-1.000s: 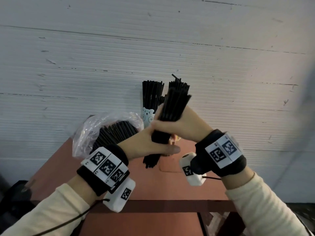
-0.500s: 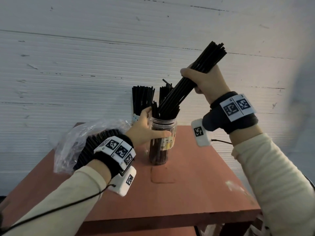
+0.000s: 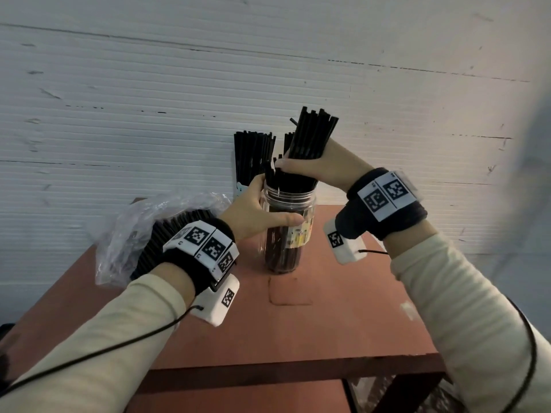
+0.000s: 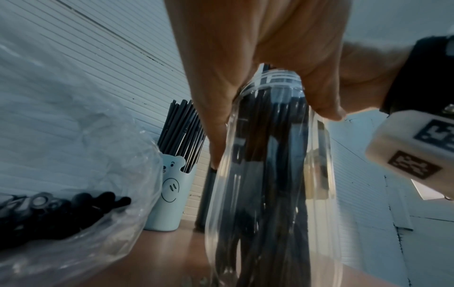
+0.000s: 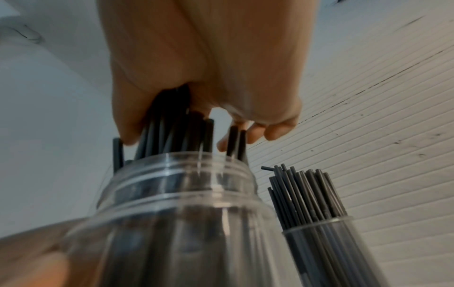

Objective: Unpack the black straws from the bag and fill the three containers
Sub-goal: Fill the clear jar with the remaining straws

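A clear plastic jar (image 3: 287, 234) (image 4: 270, 174) (image 5: 176, 223) stands on the red-brown table (image 3: 343, 317). My left hand (image 3: 256, 213) (image 4: 216, 68) grips the jar near its neck. My right hand (image 3: 316, 166) (image 5: 203, 68) grips a bundle of black straws (image 3: 313, 135) (image 5: 172, 126) whose lower ends stand inside the jar. Behind the jar, a pale blue bear cup (image 4: 169, 192) holds black straws (image 3: 252, 153). A second clear container (image 5: 326, 250) full of straws stands just behind the jar. A clear plastic bag (image 3: 143, 234) (image 4: 73, 184) with more straws lies at the left.
A white ribbed wall (image 3: 149, 99) rises right behind the table. The table's front edge (image 3: 298, 365) lies near me, and its right edge drops off beside my right arm. A square outline (image 3: 290, 290) marks the tabletop in front of the jar.
My right hand has come down with the bundle, from slanting high above the jar to standing almost upright in its mouth. My left hand keeps its hold on the jar.
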